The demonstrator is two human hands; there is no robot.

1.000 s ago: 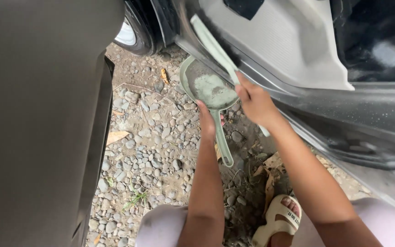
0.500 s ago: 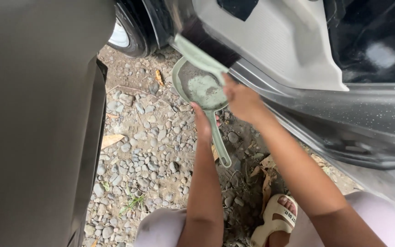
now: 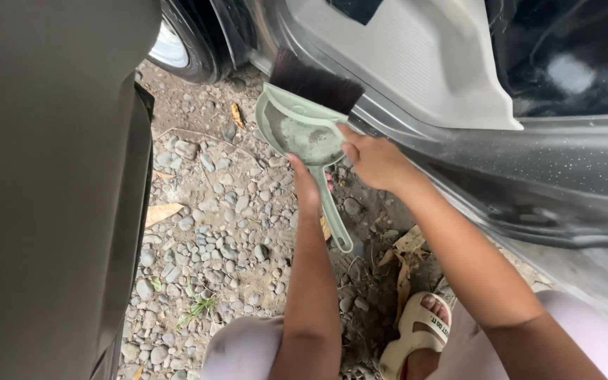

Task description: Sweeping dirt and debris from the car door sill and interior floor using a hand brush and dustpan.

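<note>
Gripping the handle of a pale green dustpan (image 3: 304,130), the left hand (image 3: 309,184) closes its fingers around the stem just below the pan; the handle's free end points toward 5 o'clock, below the hand. The right hand (image 3: 374,160) sits just beside it at 3 o'clock, fingers curled shut on the grip of a hand brush (image 3: 316,84), most of that grip being hidden inside the fist. The brush's dark bristles lie across the pan's upper rim at 12 o'clock, touching it. Grey dust coats the pan's inner face. Both forearms run from the bottom edge up toward the centre of view. At 6 o'clock, the person's knees in light fabric frame the arms, and a foot in a cream sandal (image 3: 416,331) rests at 5 o'clock on the ground. Gravel ground (image 3: 219,232) with dry leaves spreads from 6 to 10 o'clock beneath the pan. A grey open car door (image 3: 43,176) fills the 9 o'clock side. The car sill (image 3: 529,176) runs from 12 to 4 o'clock, and a wheel (image 3: 177,46) shows at 11 o'clock.
</note>
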